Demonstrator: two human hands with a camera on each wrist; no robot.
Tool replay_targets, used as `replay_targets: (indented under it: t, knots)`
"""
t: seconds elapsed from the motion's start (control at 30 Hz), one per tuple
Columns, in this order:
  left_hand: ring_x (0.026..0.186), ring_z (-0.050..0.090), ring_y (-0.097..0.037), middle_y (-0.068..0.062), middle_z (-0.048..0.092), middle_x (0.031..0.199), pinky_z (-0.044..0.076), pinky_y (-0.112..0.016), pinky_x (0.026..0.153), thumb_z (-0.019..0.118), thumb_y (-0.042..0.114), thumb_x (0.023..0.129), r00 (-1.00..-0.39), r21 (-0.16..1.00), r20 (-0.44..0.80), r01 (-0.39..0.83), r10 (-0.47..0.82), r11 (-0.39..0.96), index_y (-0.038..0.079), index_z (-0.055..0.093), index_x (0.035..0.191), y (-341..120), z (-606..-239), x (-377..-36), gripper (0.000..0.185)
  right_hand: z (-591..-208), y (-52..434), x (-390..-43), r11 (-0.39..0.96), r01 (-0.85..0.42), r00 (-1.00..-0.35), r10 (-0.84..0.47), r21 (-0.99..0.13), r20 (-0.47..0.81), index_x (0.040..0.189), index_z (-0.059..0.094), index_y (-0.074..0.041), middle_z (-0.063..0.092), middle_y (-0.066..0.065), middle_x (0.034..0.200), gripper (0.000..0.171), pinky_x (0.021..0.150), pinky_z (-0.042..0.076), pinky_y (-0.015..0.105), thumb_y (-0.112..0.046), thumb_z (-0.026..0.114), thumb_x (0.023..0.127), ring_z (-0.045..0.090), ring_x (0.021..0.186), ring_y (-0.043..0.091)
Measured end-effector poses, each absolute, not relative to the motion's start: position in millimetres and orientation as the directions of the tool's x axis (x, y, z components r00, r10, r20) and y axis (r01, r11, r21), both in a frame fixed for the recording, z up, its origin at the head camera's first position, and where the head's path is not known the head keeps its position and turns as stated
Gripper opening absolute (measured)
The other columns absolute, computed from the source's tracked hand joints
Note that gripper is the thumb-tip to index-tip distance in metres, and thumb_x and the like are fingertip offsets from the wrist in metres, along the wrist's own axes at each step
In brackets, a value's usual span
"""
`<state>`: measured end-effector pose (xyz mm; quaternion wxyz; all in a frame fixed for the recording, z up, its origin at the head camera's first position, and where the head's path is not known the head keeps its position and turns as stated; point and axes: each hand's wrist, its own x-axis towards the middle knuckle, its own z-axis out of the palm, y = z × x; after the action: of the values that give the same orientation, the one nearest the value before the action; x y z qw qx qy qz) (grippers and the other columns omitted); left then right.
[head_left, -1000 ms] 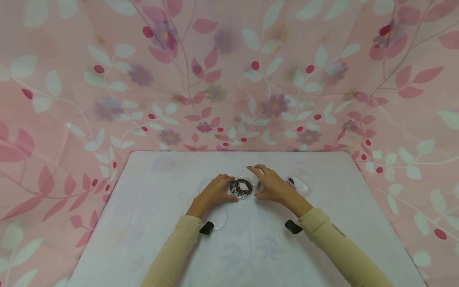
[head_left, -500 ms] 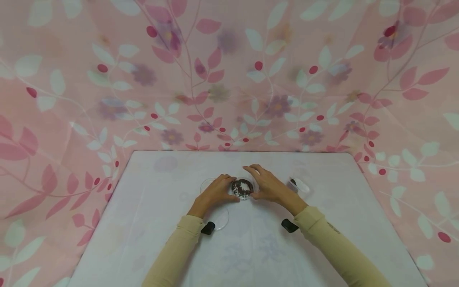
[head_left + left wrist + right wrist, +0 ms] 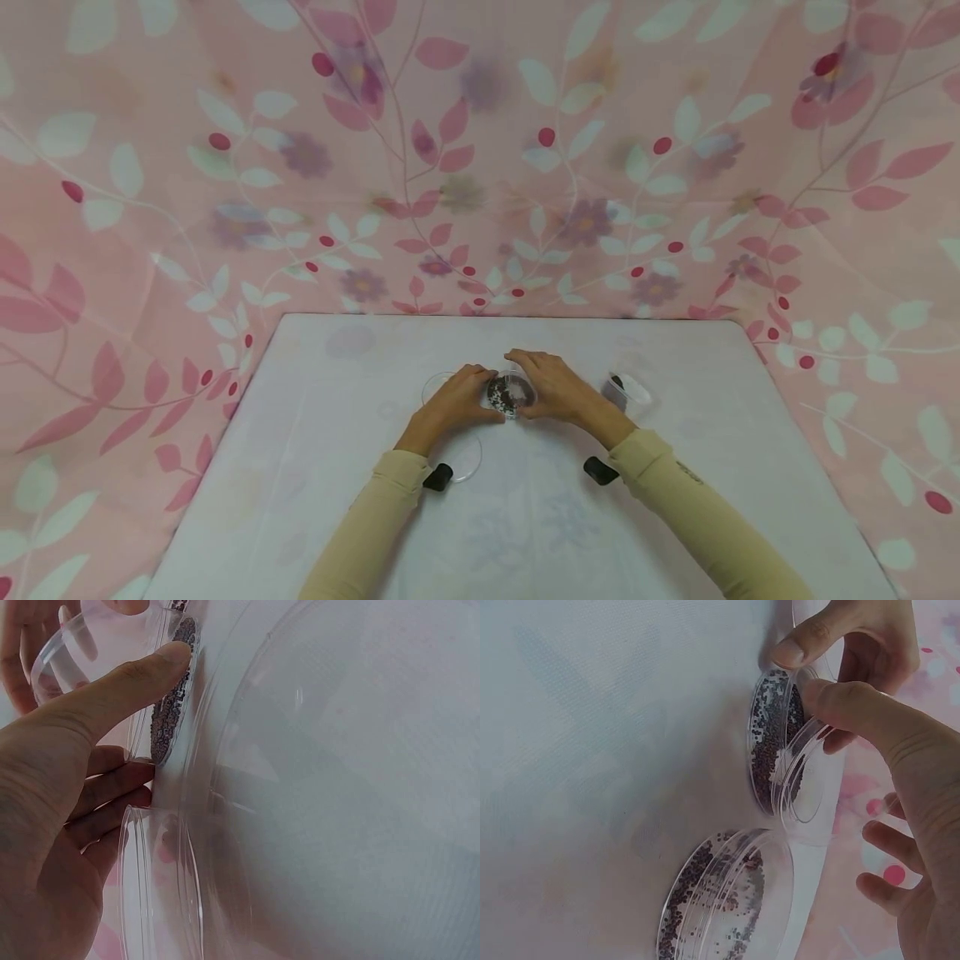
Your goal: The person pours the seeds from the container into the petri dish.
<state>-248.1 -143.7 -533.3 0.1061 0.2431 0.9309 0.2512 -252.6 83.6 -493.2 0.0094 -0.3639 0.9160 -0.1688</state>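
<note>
Right wrist view: both hands' fingers pinch the seed dish (image 3: 769, 739) flat, its clear lid (image 3: 804, 780) tilted above.

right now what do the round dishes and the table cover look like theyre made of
The dish of dark seeds and the clear lid over it look like clear glossy plastic: see-through, thin-walled, with shiny rims, though glass is possible. The table cover looks like matte white cloth with a faint weave.

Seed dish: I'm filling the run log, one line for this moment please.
seed dish on table | left hand steadies it | right hand tilts clear lid over it
</note>
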Motion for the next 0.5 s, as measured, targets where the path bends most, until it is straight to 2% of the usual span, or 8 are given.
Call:
replay_targets:
  t: [0.27, 0.5]
  knots:
    - [0.123, 0.055, -0.021, -0.006, 0.061, 0.129, 0.045, -0.038, 0.109, 0.083, 0.051, 0.072, -0.855, 0.511, -0.072, 0.41, 0.513, 0.755, 0.009, 0.056, 0.137, -143.9, -534.3, -249.3, 0.082, -494.5, 78.1, -254.2, 0.667, -0.678, -0.713, -0.699, -0.311, 0.054, 0.144, 0.044, -0.01, 0.048, 0.013, 0.146, 0.088, 0.108, 0.044, 0.05, -0.039, 0.086, 0.071, 0.049, 0.132, 0.032]
    - [0.123, 0.054, -0.022, -0.007, 0.061, 0.129, 0.045, -0.038, 0.109, 0.083, 0.05, 0.072, -0.852, 0.51, -0.065, 0.42, 0.52, 0.751, 0.009, 0.058, 0.135, -145.4, -536.2, -249.3, 0.079, -496.2, 72.6, -253.3, 0.668, -0.673, -0.708, -0.706, -0.317, 0.015, 0.147, 0.042, -0.013, 0.048, 0.013, 0.144, 0.087, 0.108, 0.047, 0.045, -0.039, 0.084, 0.075, 0.048, 0.132, 0.03]
